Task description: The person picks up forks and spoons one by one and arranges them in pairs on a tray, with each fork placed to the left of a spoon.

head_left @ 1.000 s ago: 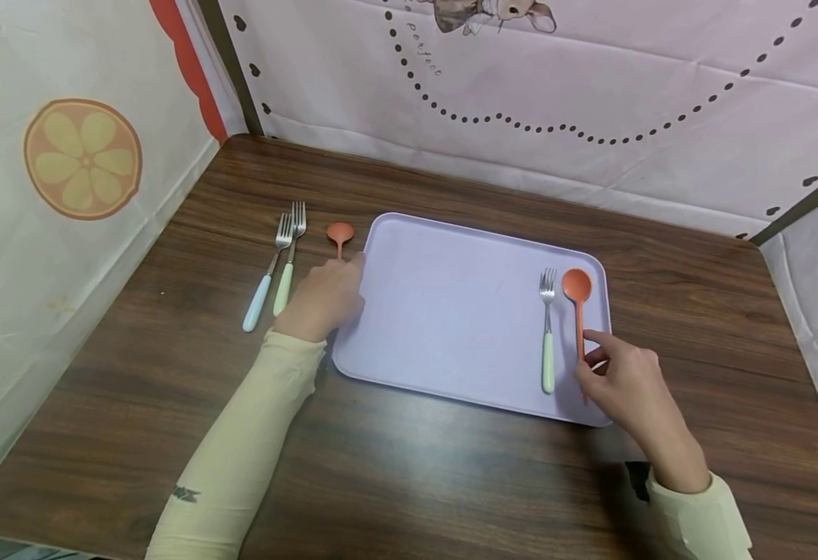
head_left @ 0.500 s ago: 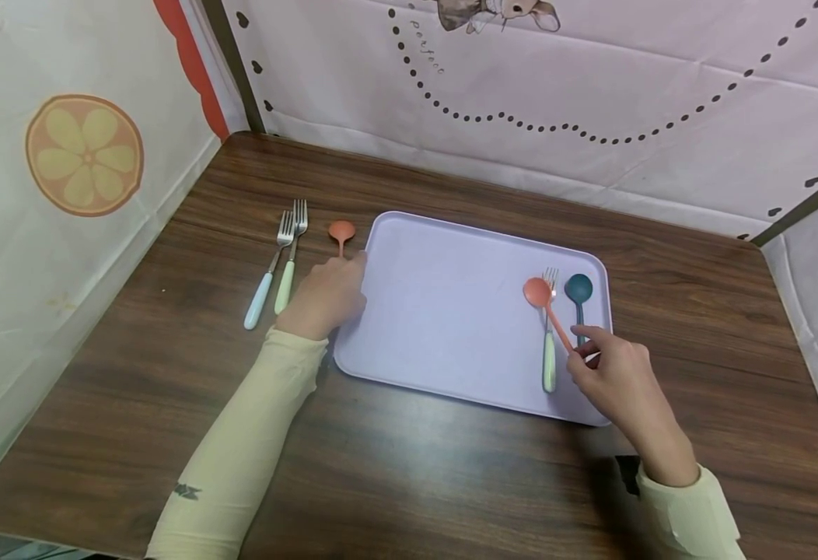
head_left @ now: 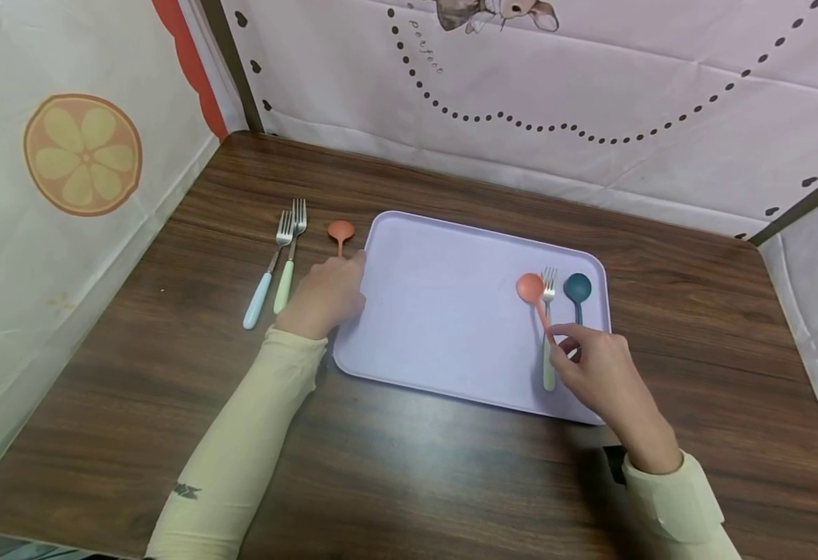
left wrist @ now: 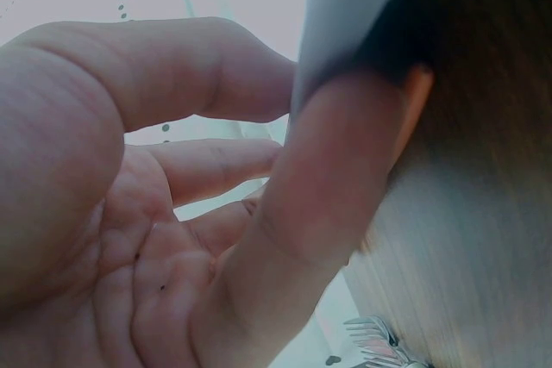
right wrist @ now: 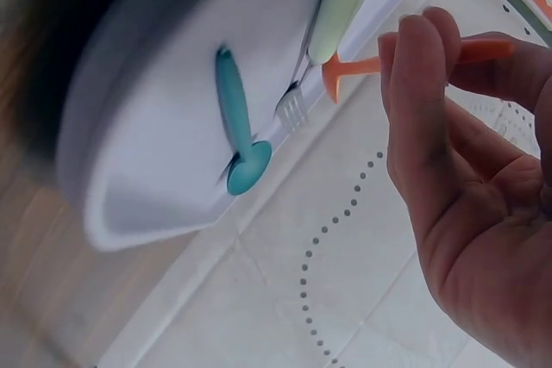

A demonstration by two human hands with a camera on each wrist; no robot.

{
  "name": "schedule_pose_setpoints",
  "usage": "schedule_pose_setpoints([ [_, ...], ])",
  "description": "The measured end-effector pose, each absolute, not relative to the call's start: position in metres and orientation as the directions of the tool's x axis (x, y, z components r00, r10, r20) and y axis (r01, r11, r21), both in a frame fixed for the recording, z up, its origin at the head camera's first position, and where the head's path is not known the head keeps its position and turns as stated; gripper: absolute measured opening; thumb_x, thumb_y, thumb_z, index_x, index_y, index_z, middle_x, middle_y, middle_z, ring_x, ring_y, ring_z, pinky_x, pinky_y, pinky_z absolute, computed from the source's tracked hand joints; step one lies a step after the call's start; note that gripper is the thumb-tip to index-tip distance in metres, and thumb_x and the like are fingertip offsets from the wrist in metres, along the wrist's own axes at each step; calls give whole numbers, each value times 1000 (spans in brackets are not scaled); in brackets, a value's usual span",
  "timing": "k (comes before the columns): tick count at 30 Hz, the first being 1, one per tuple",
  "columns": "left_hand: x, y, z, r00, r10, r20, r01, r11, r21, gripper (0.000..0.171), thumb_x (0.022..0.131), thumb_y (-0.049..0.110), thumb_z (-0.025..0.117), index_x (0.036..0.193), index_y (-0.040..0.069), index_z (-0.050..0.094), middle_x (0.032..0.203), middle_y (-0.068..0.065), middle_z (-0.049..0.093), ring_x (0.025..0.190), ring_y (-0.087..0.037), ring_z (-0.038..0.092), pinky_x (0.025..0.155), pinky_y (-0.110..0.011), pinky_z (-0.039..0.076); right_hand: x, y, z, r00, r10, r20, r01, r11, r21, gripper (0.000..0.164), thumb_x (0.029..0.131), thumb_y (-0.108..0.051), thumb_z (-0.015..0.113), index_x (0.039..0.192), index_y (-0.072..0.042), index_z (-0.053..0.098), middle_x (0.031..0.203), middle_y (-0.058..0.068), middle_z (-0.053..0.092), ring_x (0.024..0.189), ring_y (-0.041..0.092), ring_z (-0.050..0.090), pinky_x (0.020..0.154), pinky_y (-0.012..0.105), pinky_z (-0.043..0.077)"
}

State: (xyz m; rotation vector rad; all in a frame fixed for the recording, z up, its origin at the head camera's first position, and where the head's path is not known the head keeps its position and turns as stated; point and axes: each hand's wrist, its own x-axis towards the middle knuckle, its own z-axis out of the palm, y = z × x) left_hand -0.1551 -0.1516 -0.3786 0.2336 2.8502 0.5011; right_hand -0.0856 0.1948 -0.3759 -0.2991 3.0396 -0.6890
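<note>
My left hand [head_left: 325, 297] grips the left rim of a lilac tray [head_left: 437, 311]; in the left wrist view, thumb and finger lie on either side of the tray edge [left wrist: 345, 15]. With thumb and fingertips, my right hand [head_left: 599, 372] pinches the handle of an orange spoon [head_left: 529, 288]. That spoon is raised over the tray, tilted left, its handle crossing in front of a green-handled fork [head_left: 549, 377]. A teal spoon [head_left: 578, 288] lies on the tray right of the fork. The right wrist view shows the orange spoon [right wrist: 366, 66] apart from the teal spoon [right wrist: 249, 170].
Left of the tray, a blue-handled fork [head_left: 258, 299] and another green-handled fork [head_left: 284, 288] lie touching on the wooden table [head_left: 409, 474]. A second orange spoon [head_left: 340, 230] lies near the left hand, its handle partly hidden. Printed cloth walls [head_left: 521, 171] border the table.
The orange spoon was lifted off the teal spoon, which it had covered, and carried left over the fork by my right hand. My left hand stayed at the tray rim.
</note>
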Motion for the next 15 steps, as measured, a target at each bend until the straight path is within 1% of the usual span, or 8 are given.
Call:
schedule_pose_setpoints([
  [5, -155, -152, -379, -959, 202, -197, 122, 927, 355, 55, 83, 2, 45, 137, -3, 35, 86, -18, 54, 57, -26, 52, 44, -35, 43, -89, 190, -378, -973, -224, 51, -224, 875, -428, 26, 83, -9, 57, 107, -5, 66, 76, 8, 66, 61, 13, 57, 47, 31, 48],
  [10, -155, -152, -379, -959, 203, -199, 122, 926, 358, 54, 84, 1, 44, 137, -4, 34, 86, -18, 53, 55, -26, 52, 43, -34, 43, -92, 182, -379, -969, -246, -14, -214, 868, -448, 26, 84, -7, 57, 109, -3, 64, 79, 10, 67, 58, 12, 56, 43, 29, 47],
  [15, -155, -152, -379, -959, 201, -201, 119, 925, 360, 55, 84, 1, 44, 138, -4, 33, 87, -18, 53, 55, -25, 51, 42, -34, 42, -94, 174, -380, -968, -241, -69, -185, 871, -455, 27, 86, -9, 58, 112, -4, 63, 82, 11, 67, 58, 14, 54, 46, 30, 49],
])
